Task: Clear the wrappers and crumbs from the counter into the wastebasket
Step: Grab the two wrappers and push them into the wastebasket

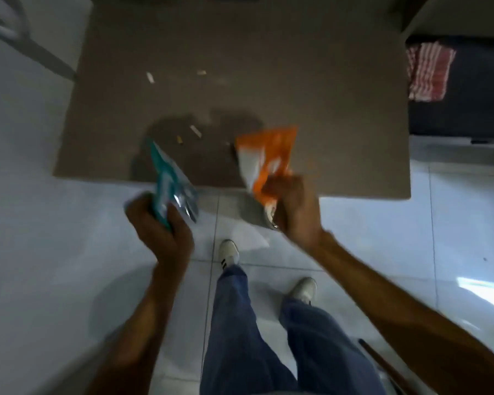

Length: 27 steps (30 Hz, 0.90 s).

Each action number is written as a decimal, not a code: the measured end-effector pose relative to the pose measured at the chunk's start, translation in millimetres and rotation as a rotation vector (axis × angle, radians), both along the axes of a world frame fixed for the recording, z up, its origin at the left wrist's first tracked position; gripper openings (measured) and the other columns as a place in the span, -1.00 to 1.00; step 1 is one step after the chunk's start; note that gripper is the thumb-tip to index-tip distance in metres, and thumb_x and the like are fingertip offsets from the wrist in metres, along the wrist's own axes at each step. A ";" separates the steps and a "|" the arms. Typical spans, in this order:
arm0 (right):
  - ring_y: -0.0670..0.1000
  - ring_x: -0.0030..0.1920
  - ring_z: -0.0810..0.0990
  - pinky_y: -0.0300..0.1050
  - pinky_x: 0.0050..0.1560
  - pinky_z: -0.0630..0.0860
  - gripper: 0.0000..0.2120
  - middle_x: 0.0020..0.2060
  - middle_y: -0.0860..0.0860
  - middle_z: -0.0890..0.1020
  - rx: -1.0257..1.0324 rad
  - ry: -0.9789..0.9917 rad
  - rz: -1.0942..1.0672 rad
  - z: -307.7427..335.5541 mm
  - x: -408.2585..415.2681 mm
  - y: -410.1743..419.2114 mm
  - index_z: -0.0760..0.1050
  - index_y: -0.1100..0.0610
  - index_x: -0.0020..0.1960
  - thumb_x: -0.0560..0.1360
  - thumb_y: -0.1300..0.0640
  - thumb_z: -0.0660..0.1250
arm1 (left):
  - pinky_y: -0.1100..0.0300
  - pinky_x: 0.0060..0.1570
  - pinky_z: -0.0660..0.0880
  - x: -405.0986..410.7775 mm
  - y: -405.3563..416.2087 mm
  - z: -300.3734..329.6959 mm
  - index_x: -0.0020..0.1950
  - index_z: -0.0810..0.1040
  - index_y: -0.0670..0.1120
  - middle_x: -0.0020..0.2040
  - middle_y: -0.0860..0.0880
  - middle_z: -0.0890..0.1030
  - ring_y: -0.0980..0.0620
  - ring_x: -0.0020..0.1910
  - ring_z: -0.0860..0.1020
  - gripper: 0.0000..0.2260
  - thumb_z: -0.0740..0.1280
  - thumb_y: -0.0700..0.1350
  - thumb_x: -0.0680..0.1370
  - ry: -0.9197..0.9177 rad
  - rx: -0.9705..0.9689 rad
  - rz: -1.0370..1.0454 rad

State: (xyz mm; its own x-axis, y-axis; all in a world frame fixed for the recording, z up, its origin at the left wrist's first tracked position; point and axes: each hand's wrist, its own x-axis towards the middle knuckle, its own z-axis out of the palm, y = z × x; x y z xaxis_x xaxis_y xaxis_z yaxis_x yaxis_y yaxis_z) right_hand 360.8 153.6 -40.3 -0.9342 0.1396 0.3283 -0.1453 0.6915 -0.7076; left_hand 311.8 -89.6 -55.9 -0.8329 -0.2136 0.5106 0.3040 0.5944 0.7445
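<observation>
My left hand [160, 232] grips a teal and silver wrapper [169, 181], held just off the counter's front edge. An orange and white wrapper [265, 155] is clutched in my right hand [294, 206] above the front edge of the brown counter [340, 109]. Small pale crumbs lie on the counter: one [150, 77] at the back left, one [201, 72] at the back middle, and two [195, 131] [179, 139] near the front between the wrappers. No wastebasket can be made out. The picture is motion-blurred.
A red and white striped cloth [428, 71] lies on a dark surface to the right of the counter. White tiled floor [54, 238] surrounds my legs and shoes. A brown stick-like handle [382, 363] shows at the lower right. A white object [12, 38] stands at the upper left.
</observation>
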 end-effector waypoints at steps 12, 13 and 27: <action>0.00 -0.03 0.69 -0.07 -0.02 0.66 -0.83 -0.08 -0.03 0.70 -0.746 -0.746 -0.711 -351.0 57.8 81.1 0.62 0.09 0.10 0.54 0.25 0.39 | 0.42 -0.09 0.65 85.4 187.2 -341.5 0.41 0.48 -0.05 0.14 0.08 0.71 0.14 0.08 0.76 -0.70 0.33 -0.19 0.68 -0.967 0.062 -0.286; 0.08 0.02 0.70 -0.01 0.04 0.68 -0.81 -0.04 0.02 0.71 -0.844 -0.795 -0.801 -379.2 38.9 89.4 0.64 0.10 0.12 0.52 0.23 0.42 | 0.26 0.08 0.67 61.8 207.5 -369.9 0.48 0.46 -0.07 0.25 -0.05 0.71 -0.07 0.19 0.73 -0.62 0.32 -0.21 0.66 -1.052 -0.009 -0.275; 0.21 0.33 0.60 0.06 0.30 0.58 -0.64 0.35 0.14 0.61 -0.591 -0.921 -0.458 -390.5 19.7 73.4 0.46 0.04 0.45 0.68 0.00 0.23 | 0.04 0.61 0.31 20.2 238.8 -376.0 0.72 0.17 -0.08 0.71 -0.14 0.22 -0.12 0.68 0.28 -0.41 0.23 0.08 0.73 -1.356 0.007 -0.432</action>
